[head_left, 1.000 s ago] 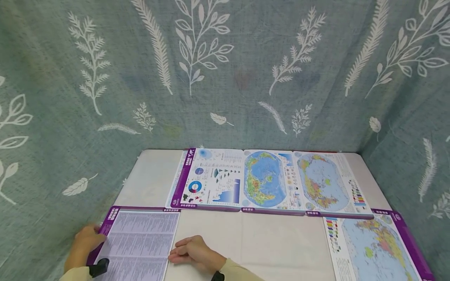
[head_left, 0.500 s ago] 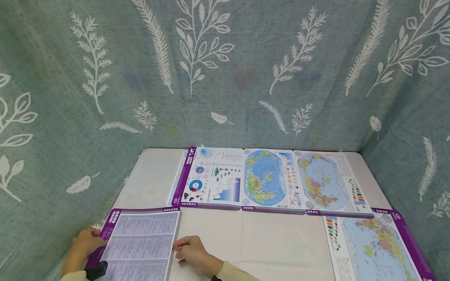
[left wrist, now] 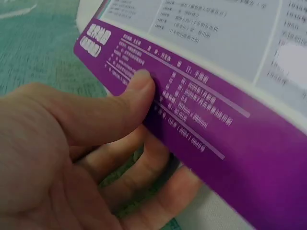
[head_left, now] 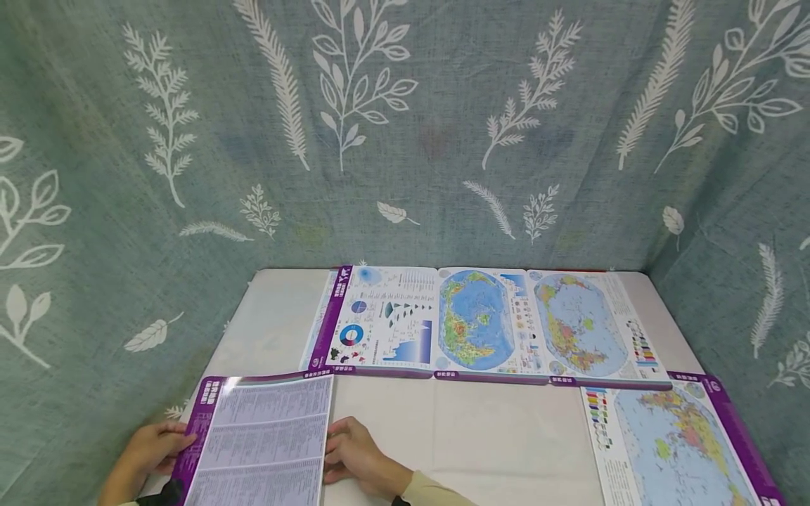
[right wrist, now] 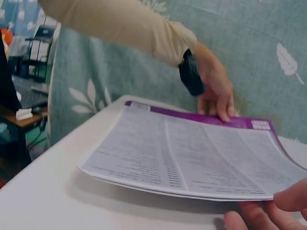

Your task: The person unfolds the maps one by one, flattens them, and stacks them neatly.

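A folded map sheet (head_left: 268, 436) with a purple border and a pale page of small print is raised a little off the table at the front left. My left hand (head_left: 150, 450) pinches its purple left edge, thumb on top and fingers below, as the left wrist view shows closely. At the opposite edge my right hand (head_left: 359, 455) holds the sheet; in the right wrist view its thumb (right wrist: 293, 197) lies at the upper face, with fingers underneath. A shadow lies below the sheet there.
A second map (head_left: 487, 323), partly unfolded into panels of charts and world maps, lies at the back of the white table (head_left: 474, 436). Another map (head_left: 683, 443) lies at the front right. A leaf-patterned curtain (head_left: 405, 140) encloses the back and sides.
The folded map has come up from the table and shifted slightly right, with both hands at its edges. My right hand has gone from beside the sheet to gripping its right edge.
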Motion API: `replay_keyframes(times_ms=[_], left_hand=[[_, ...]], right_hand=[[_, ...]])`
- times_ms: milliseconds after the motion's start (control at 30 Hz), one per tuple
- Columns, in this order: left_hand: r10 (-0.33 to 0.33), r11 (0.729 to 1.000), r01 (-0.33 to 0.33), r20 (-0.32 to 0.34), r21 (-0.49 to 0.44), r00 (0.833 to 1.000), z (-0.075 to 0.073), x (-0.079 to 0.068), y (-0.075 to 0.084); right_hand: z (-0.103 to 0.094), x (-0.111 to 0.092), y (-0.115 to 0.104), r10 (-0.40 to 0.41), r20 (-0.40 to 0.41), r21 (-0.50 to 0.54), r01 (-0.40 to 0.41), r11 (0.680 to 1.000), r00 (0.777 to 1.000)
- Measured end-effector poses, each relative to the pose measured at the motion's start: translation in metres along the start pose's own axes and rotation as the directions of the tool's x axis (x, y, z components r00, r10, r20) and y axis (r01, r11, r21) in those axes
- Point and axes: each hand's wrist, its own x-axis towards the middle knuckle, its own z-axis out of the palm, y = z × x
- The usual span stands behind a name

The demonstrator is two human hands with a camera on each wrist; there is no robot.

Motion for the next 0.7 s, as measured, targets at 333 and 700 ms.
replay_keyframes(times_ms=[333,700], left_hand=[[0.022,0.993,-0.001,0.18,-0.118,0.983,-0.008,0.0,-0.015],[0.12,0.953,0.006,0.395,-0.303,0.911,-0.013,0.01,-0.019]], right_hand=[[-0.004,0.0,0.003,0.007,-0.025,-0.009,-0.007,1.0,1.0],[-0.016,0.0,0.0,0.002,0.038,-0.046,0.0,0.999,0.999]])
